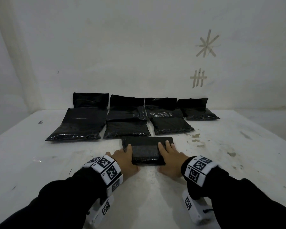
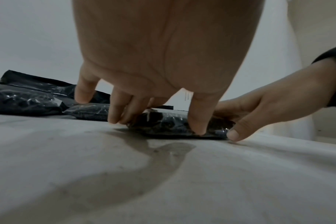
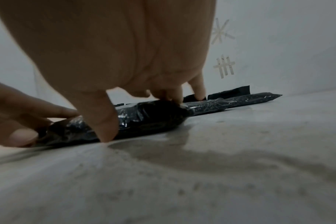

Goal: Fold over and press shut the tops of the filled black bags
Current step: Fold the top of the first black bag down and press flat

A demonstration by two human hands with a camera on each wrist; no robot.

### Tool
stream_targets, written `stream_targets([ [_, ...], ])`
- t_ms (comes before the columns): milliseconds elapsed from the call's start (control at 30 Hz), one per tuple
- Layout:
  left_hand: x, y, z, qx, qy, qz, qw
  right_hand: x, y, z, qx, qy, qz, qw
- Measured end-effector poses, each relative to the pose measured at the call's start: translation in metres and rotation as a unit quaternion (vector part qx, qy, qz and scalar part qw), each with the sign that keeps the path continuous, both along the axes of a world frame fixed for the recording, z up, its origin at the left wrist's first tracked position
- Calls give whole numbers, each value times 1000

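A filled black bag (image 1: 145,150) lies on the white table (image 1: 221,171) just in front of me, with its top folded over toward me. My left hand (image 1: 126,152) grips its left end, fingers on top and thumb at the near edge. My right hand (image 1: 166,148) grips the right end the same way. In the left wrist view the thumb (image 2: 197,121) presses the near edge of the bag (image 2: 163,124). In the right wrist view the thumb (image 3: 105,130) bears on the bag (image 3: 144,119) while the fingers sit on top.
Several more filled black bags (image 1: 125,129) lie in a row behind, their flat tops (image 1: 90,100) reaching up against the wall. Tape marks (image 1: 206,45) are stuck on the wall at right. The table surface is stained, and its right edge (image 1: 264,128) runs back toward the wall.
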State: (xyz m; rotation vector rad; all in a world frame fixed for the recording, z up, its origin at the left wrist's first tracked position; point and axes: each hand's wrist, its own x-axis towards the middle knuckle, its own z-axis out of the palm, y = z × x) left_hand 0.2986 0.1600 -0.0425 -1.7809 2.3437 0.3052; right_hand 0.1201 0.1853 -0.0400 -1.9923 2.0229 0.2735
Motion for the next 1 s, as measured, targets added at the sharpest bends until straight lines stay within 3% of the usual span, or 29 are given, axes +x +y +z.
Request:
stream_targets([
  [200, -10, 5, 9, -81, -113, -10, 990, 3, -1, -2, 3, 13, 15, 1000],
  [333, -17, 6, 8, -23, -29, -10, 999, 7, -3, -2, 7, 69, 19, 997],
  [433, -18, 9, 4, 10, -11, -30, 999, 12, -3, -4, -27, 125, 54, 990],
  [633, -26, 18, 6, 17, -71, -71, 995, 14, -4, -9, -38, 45, 73, 996],
  [700, -27, 21, 5, 6, -84, -75, 994, 14, -3, -9, -24, 66, 76, 995],
  [833, -26, 20, 3, -12, -71, -82, 994, 15, -1, -8, -46, 136, 91, 986],
  [1000, -27, 16, -3, -25, -48, -81, 995, 17, 0, -10, -43, 62, 91, 993],
])
